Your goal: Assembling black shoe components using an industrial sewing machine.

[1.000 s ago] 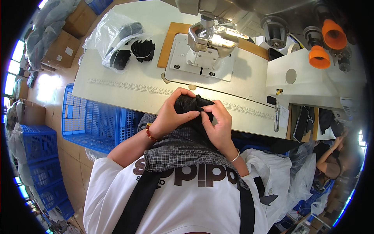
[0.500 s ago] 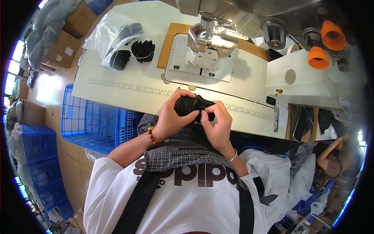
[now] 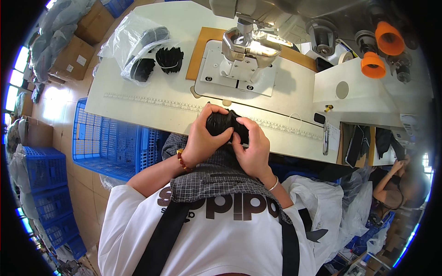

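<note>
A bundle of black fabric pieces (image 3: 218, 124) is held between my two hands, just over the near edge of the sewing table. My left hand (image 3: 206, 138) wraps its left side, thumb pressed near the middle. On the other side my right hand (image 3: 253, 146) pinches the bundle with thumb and fingers. Part of the bundle is hidden by my fingers. Beyond it stands the sewing machine head (image 3: 246, 50) over a pale metal plate (image 3: 216, 85). Farther left on the table, a tied black bundle (image 3: 169, 60) sits beside a clear plastic bag (image 3: 126, 46) with more dark pieces.
A printed ruler (image 3: 156, 102) runs along the table (image 3: 119, 112). Blue crates (image 3: 106, 156) stand left below it, cartons (image 3: 71, 57) beyond. Orange cones (image 3: 373, 66) hang upper right. White cloth (image 3: 317, 198) lies right of me; another person (image 3: 391, 186) sits at far right.
My right hand has shifted slightly left and closed in on the bundle, so less of its right part stands out. My left hand stays nearly in place.
</note>
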### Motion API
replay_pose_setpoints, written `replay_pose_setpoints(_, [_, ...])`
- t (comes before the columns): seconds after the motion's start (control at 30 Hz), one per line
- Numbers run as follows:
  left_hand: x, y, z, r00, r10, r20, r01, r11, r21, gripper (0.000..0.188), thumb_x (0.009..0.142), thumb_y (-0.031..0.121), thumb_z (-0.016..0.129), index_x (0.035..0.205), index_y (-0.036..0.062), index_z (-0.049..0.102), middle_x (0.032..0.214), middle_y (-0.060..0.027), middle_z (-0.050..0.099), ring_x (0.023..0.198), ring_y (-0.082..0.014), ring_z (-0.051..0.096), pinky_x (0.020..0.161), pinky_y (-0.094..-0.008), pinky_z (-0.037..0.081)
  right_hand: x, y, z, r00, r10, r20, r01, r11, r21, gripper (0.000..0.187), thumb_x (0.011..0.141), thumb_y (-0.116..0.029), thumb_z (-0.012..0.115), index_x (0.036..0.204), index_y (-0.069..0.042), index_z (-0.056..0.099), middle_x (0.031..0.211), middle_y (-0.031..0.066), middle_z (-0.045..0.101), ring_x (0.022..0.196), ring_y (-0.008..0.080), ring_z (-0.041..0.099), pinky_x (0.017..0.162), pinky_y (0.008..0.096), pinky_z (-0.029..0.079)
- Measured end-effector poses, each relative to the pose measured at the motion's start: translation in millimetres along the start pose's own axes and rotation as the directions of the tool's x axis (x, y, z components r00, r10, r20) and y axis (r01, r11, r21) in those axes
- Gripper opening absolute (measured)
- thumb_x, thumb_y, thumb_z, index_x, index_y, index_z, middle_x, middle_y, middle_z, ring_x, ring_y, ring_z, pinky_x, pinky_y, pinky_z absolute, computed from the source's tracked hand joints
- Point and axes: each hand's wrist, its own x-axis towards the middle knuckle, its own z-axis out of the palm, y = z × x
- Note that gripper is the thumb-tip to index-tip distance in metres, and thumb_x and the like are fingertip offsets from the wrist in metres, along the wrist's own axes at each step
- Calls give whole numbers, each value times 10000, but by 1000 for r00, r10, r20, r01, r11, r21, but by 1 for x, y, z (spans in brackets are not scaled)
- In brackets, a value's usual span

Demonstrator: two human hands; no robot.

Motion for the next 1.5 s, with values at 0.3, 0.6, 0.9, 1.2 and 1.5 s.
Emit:
replay_pose_setpoints(0.3, [0, 1, -4, 999, 5, 38, -6, 1000, 19, 363, 771, 94, 775, 1078, 63, 584, 1015, -53, 634, 937, -158, 629, 851, -304, 509, -4, 4, -3, 998, -32, 52, 32, 999, 10, 416, 778, 45, 682, 1161, -87, 594, 867, 127, 618, 697, 310, 607, 613, 406, 479])
replay_pose_setpoints(0.6, [0, 4, -10, 987, -65, 149, 82, 991, -109, 371, 818, 80, 758, 1142, 40, 581, 1090, -42, 578, 1013, -134, 560, 925, -291, 463, -2, 2, -5, 997, 25, 76, -22, 999, -29, 268, 811, -37, 709, 1070, -71, 652, 856, 124, 603, 696, 302, 595, 622, 382, 474])
replay_pose_setpoints(0.9, [2, -2, -13, 975, -106, 194, 145, 970, -197, 344, 862, 95, 723, 1169, 57, 572, 1055, -42, 622, 955, -102, 589, 854, -268, 502, -1, 3, -6, 983, 136, 124, -146, 987, 73, 328, 785, -181, 794, 1062, -65, 661, 911, 100, 641, 852, 308, 604, 792, 384, 456])
replay_pose_setpoints(1.2, [5, -2, -13, 973, -126, 192, 161, 970, -181, 362, 840, 80, 738, 1158, 52, 567, 1049, -42, 625, 945, -103, 592, 851, -266, 505, 0, 6, -8, 978, 169, 123, -182, 978, 102, 306, 785, -146, 784, 1059, -71, 670, 926, 83, 651, 866, 299, 600, 804, 382, 455])
replay_pose_setpoints(1.5, [6, -3, -13, 979, -104, 176, 129, 982, -141, 357, 827, 83, 748, 1134, 51, 568, 1025, -45, 627, 939, -105, 594, 846, -266, 506, 1, 7, -10, 968, 201, 148, -222, 965, 137, 271, 798, -128, 769, 1047, -68, 680, 920, 82, 662, 863, 293, 605, 821, 374, 457])
